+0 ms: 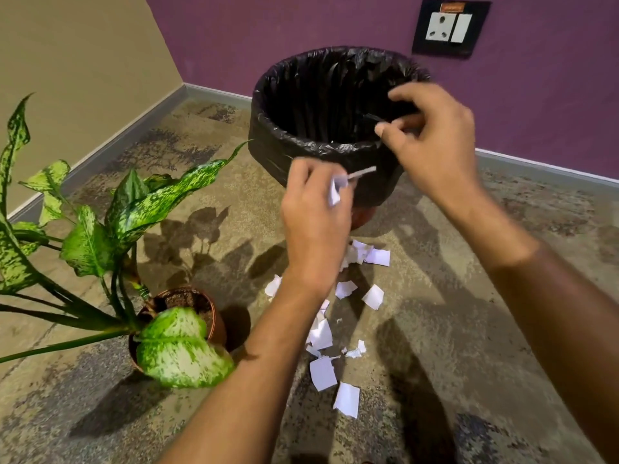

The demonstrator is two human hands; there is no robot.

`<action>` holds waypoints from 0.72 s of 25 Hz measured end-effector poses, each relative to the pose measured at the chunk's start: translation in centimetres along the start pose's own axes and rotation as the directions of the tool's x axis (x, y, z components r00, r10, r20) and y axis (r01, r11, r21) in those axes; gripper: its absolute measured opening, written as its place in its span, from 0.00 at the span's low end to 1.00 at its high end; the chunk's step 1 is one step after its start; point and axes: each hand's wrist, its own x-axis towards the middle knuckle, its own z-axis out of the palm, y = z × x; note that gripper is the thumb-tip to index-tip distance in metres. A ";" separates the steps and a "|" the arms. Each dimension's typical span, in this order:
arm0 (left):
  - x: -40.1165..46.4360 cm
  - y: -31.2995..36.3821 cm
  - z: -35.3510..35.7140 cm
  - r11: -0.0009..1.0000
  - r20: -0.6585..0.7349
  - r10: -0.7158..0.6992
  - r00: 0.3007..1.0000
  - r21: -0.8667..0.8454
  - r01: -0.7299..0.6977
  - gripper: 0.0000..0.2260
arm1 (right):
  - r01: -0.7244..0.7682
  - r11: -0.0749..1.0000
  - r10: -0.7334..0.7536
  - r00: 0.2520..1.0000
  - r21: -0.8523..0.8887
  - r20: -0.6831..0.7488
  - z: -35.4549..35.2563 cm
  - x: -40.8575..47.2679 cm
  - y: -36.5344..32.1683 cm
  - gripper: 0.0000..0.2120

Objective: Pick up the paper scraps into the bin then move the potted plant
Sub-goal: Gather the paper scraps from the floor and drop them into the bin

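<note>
A bin point(268, 142) lined with a black plastic bag stands on the floor by the purple wall. My left hand point(311, 212) is raised just in front of the bin and grips a bunch of white paper scraps point(338, 187). My right hand point(435, 142) hovers over the bin's near right rim, fingers curled; a thin dark sliver shows at its fingertips, too blurred to identify. Several white paper scraps point(323, 373) lie scattered on the floor below my arms. The potted plant point(187, 303), with speckled green leaves in a brown pot, stands at the left.
Beige wall at the left and purple wall behind meet in a corner, with a grey skirting board point(134, 125) along both. A black wall socket plate point(450, 26) sits above the bin. Mottled carpet covers the floor.
</note>
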 end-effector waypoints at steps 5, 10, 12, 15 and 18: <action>8.5 2.3 1.7 0.982 0.010 0.025 1.000 0.188 -0.027 0.07 | -0.108 0.994 0.104 0.989 0.030 0.108 0.2 -9.1 2.9 0.12; 10.0 1.9 2.7 0.950 0.228 -0.044 0.973 0.310 -0.030 0.29 | -0.143 0.980 0.181 0.928 -0.138 0.326 2.0 -16.0 6.6 0.14; 7.4 1.3 2.6 0.961 0.232 -0.006 0.973 0.271 -0.059 0.32 | -0.177 0.952 0.281 0.827 -0.249 0.487 2.4 -17.9 7.1 0.18; 0.9 -0.2 2.0 0.980 0.217 0.129 0.968 0.121 -0.158 0.28 | -0.101 0.929 0.341 0.605 -0.355 0.719 3.0 -21.2 7.5 0.30; -6.7 -4.2 0.9 0.974 0.436 0.125 0.891 0.118 -0.194 0.26 | 0.057 0.916 0.347 0.387 -0.397 0.855 3.7 -25.5 7.2 0.41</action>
